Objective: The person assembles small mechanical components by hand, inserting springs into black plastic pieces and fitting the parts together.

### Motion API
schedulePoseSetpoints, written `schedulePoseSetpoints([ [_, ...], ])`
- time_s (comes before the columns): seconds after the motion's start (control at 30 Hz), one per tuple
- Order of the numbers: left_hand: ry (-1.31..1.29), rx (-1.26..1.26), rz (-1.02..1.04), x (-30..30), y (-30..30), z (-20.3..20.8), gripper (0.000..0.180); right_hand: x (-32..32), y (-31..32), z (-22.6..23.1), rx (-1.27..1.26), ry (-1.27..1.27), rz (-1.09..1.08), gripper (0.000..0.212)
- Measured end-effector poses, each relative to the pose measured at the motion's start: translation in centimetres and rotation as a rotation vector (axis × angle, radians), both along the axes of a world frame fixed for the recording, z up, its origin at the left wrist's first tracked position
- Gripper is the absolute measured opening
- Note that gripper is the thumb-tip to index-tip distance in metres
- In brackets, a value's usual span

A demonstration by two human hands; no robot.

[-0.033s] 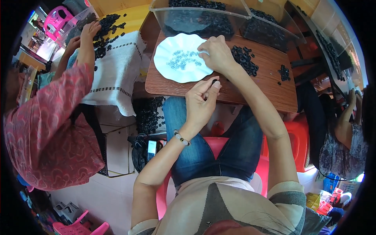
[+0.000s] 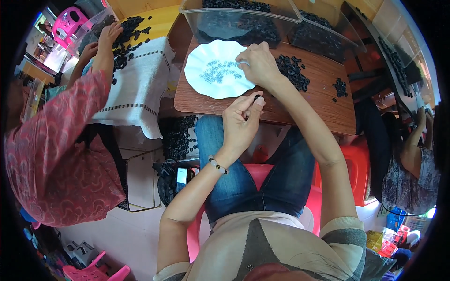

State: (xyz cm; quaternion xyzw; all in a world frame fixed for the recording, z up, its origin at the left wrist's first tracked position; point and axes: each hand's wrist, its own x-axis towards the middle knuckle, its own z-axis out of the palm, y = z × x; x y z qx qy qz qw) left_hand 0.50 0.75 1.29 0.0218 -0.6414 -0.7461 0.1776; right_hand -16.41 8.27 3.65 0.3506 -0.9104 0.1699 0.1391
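My left hand [image 2: 241,122] hovers at the near edge of the wooden table [image 2: 318,107] and pinches a small black ring [image 2: 257,98] between thumb and forefinger. My right hand [image 2: 260,63] rests at the right rim of a white scalloped plate [image 2: 201,89]. Its fingertips are pinched together over the plate; I cannot make out anything between them. Several small grey-blue pieces [image 2: 220,70] lie on the plate. A pile of black rings [image 2: 293,70] sits just right of my right hand.
Clear plastic bins [image 2: 243,18] of black rings line the table's far side. On the left, a person in a red patterned top [image 2: 56,154] handles black rings on a white cloth [image 2: 136,84]. Another person [image 2: 412,159] sits at the right. I sit on a red chair [image 2: 356,173].
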Motion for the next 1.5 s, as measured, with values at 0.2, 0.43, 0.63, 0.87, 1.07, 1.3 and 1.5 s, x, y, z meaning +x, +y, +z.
schedulePoseSetpoints([
  [0.2, -0.053, -0.077, -0.04, 0.0, -0.6, 0.2, 0.029, 0.0, 0.0, 1.0, -0.047, -0.115, 0.008, 0.017],
  [0.43, -0.027, -0.038, 0.007, -0.1, -0.5, -0.1, 0.029, 0.8, 0.6, 1.9, -0.283, -0.37, 0.122, 0.021],
  [0.63, 0.008, 0.036, 0.044, -0.3, -0.8, 0.3, 0.029, 0.9, 1.7, 3.1, -0.549, -0.692, 0.173, 0.019],
  [0.87, 0.047, 0.105, 0.041, -0.2, -1.5, 1.2, 0.029, 4.6, 4.6, 6.7, -0.608, -0.876, 0.204, 0.021],
  [1.07, 0.178, -0.19, 0.089, 0.1, -1.6, 1.0, 0.031, 8.1, 6.6, 7.3, -0.649, -0.776, 0.257, 0.013],
  [1.3, 0.19, -0.193, 0.025, 0.6, -1.0, 1.8, 0.033, 10.4, 8.6, 8.4, -0.413, -0.512, 0.208, 0.011],
  [1.5, 0.127, -0.198, -0.014, 0.9, -1.0, 2.1, 0.033, 11.0, 9.7, 9.0, -0.326, -0.416, 0.145, 0.011],
])
